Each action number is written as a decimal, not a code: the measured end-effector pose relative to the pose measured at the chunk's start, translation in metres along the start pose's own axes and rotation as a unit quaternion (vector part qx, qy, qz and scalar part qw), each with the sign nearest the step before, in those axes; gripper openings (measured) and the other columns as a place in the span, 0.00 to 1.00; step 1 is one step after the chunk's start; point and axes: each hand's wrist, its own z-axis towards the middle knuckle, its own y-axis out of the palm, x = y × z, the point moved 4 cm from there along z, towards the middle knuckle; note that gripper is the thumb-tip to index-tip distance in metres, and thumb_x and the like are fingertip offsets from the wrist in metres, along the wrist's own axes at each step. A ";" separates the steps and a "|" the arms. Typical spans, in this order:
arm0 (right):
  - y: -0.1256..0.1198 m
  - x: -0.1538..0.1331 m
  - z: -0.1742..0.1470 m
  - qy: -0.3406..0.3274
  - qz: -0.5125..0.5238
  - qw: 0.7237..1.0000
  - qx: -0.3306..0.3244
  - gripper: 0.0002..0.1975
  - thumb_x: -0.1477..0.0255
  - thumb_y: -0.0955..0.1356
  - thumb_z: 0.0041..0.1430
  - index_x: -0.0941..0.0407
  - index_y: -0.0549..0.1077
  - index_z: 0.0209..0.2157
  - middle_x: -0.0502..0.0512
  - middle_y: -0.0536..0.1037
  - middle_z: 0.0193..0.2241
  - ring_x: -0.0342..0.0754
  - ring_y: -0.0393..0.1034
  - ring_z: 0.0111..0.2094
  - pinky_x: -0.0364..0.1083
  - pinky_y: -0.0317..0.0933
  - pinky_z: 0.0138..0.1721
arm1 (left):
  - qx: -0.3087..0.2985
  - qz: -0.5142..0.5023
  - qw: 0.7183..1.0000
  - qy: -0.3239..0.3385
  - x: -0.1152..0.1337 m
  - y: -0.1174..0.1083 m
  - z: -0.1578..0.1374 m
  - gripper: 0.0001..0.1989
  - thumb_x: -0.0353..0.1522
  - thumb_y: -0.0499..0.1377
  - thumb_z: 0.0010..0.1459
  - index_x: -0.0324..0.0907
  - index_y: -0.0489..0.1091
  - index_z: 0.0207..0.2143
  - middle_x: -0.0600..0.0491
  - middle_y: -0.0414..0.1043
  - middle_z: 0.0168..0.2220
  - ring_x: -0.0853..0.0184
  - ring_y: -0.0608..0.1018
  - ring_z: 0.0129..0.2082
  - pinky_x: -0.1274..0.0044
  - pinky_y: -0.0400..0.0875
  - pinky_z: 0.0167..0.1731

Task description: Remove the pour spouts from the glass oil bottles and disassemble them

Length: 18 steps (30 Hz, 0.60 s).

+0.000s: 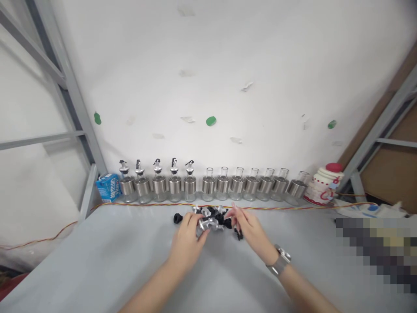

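A loose pile of silver and black pourer parts (pixel 213 214) lies on the grey table between my hands. My left hand (pixel 187 232) is closed at the pile's left side, thumb and fingers around a silver pourer top (pixel 205 224). Over the right side of the pile is my right hand (pixel 246 221), its fingers bent and apart, with nothing visible in them. A black piece (pixel 239 234) lies under that hand, and a black stopper (pixel 177 218) sits left of my left hand. Behind the pile stand glass bottles with steel bands; several on the left carry pourers (pixel 157 165), while those on the right (pixel 239 184) have bare necks.
A blue carton (pixel 109 188) stands at the left end of the bottle row, a white jar with a red lid (pixel 322 184) at the right end. A twisted red-yellow wire (pixel 146 204) runs across the table before the bottles. Grey metal frame posts (pixel 71 87) flank both sides.
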 end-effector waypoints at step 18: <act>0.036 -0.013 -0.025 -0.058 -0.073 0.994 -0.060 0.14 0.66 0.54 0.61 0.54 0.57 0.23 0.48 0.63 0.20 0.44 0.57 0.23 0.42 0.50 0.25 | -0.081 -0.424 0.867 -0.249 0.018 0.028 -0.018 0.20 0.47 0.42 0.55 0.41 0.59 0.37 0.56 0.62 0.25 0.72 0.69 0.21 0.83 0.61 0.14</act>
